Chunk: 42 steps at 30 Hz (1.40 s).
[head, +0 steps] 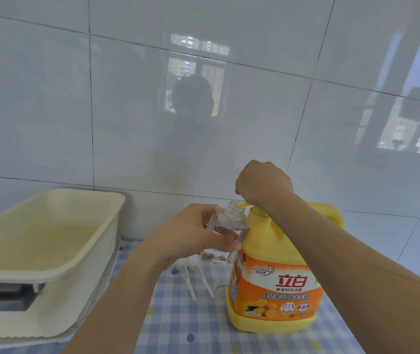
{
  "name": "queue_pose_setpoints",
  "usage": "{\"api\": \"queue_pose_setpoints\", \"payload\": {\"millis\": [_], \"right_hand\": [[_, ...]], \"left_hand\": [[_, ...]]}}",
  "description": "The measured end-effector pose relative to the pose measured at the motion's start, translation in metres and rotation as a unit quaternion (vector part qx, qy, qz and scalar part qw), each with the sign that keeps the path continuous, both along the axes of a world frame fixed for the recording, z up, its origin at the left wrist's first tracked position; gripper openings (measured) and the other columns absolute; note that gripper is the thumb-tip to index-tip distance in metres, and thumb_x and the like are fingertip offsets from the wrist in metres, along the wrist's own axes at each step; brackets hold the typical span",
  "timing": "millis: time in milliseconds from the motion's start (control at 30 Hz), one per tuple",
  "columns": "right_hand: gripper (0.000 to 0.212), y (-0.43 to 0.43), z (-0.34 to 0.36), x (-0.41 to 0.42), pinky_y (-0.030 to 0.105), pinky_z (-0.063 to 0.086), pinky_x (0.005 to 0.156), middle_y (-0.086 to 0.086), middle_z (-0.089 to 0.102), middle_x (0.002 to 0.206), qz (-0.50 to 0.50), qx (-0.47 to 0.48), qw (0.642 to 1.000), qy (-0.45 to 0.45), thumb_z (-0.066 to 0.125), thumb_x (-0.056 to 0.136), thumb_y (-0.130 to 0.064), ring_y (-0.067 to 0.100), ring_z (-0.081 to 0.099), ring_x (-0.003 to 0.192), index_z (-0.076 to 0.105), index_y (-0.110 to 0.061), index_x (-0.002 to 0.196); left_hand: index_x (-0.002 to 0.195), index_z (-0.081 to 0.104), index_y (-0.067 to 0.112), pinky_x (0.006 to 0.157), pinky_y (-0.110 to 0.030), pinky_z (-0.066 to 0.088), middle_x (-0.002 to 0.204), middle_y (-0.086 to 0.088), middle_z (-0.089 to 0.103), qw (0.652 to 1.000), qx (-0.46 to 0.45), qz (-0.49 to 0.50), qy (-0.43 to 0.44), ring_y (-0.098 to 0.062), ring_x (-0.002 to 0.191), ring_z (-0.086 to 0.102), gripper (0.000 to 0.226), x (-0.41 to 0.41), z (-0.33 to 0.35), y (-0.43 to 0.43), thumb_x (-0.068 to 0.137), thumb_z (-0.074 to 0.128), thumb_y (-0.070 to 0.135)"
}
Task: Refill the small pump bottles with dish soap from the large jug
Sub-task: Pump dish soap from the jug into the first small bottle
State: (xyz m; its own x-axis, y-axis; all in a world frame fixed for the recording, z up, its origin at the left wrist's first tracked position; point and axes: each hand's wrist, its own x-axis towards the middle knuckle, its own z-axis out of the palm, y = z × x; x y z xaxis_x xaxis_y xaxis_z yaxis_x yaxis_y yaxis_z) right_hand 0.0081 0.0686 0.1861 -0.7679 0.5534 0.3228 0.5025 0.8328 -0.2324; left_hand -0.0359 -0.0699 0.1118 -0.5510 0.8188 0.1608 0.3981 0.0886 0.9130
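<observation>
A large yellow jug (278, 282) of dish soap with an orange label stands on the checked cloth at centre right. My right hand (262, 185) rests curled on its yellow pump head (248, 206), whose nozzle points left. My left hand (191, 233) grips a small clear bottle (225, 226) with its cap off, held tilted so its open threaded neck sits right at the nozzle tip. Two white pump tops (193, 277) with dip tubes lie on the cloth below the bottle.
A cream plastic basin (50, 251) stands at the left on a white tray. The blue checked tablecloth (178, 328) covers the counter. A glossy white tiled wall (127, 111) rises close behind everything.
</observation>
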Motion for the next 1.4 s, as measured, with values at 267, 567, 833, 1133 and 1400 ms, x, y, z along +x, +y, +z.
{"api": "queue_pose_setpoints", "payload": {"millis": [267, 567, 833, 1133, 1400], "right_hand": [[0.021, 0.001, -0.001, -0.003, 0.031, 0.041, 0.066, 0.003, 0.056, 0.088, 0.005, -0.004, 1.000, -0.009, 0.051, 0.090, -0.012, 0.024, 0.051, 0.078, 0.067, -0.012, 0.102], [0.024, 0.005, -0.003, -0.007, 0.030, 0.040, 0.063, 0.003, 0.061, 0.096, 0.018, 0.002, 1.000, -0.016, 0.049, 0.089, -0.012, 0.023, 0.051, 0.079, 0.069, -0.013, 0.102], [0.031, 0.006, 0.009, -0.007, 0.031, 0.051, 0.069, 0.003, 0.069, 0.097, 0.020, -0.006, 1.000, -0.002, 0.046, 0.083, -0.009, 0.022, 0.061, 0.081, 0.071, -0.015, 0.099], [0.040, 0.001, 0.030, -0.002, 0.032, 0.054, 0.074, 0.003, 0.074, 0.096, 0.011, -0.029, 0.998, 0.051, 0.042, 0.075, -0.007, 0.022, 0.069, 0.090, 0.074, -0.013, 0.099], [0.035, 0.000, 0.022, -0.002, 0.032, 0.052, 0.072, 0.004, 0.071, 0.094, 0.009, -0.015, 1.000, 0.021, 0.044, 0.080, -0.007, 0.023, 0.066, 0.086, 0.072, -0.013, 0.099]], "left_hand": [[0.107, 0.069, 0.029, 0.069, -0.022, 0.055, 0.094, 0.011, 0.077, 1.000, -0.017, -0.020, -0.010, -0.004, 0.084, 0.072, 0.036, 0.001, 0.000, 0.001, 0.074, 0.081, 0.018], [0.103, 0.069, 0.033, 0.068, -0.021, 0.055, 0.093, 0.014, 0.076, 1.000, -0.016, -0.007, 0.003, -0.002, 0.082, 0.071, 0.032, 0.002, 0.000, 0.001, 0.075, 0.081, 0.023], [0.102, 0.071, 0.035, 0.071, -0.024, 0.058, 0.094, 0.013, 0.076, 1.000, -0.001, -0.020, -0.007, -0.003, 0.083, 0.072, 0.031, 0.004, 0.003, -0.001, 0.075, 0.079, 0.022], [0.095, 0.069, 0.040, 0.060, -0.014, 0.052, 0.087, 0.021, 0.075, 0.999, 0.047, 0.007, -0.019, 0.004, 0.078, 0.070, 0.023, 0.011, 0.007, 0.002, 0.076, 0.079, 0.031], [0.098, 0.071, 0.035, 0.056, -0.012, 0.048, 0.089, 0.017, 0.076, 0.998, 0.052, 0.008, -0.021, 0.004, 0.074, 0.069, 0.024, 0.012, 0.008, 0.001, 0.076, 0.079, 0.031]]}}
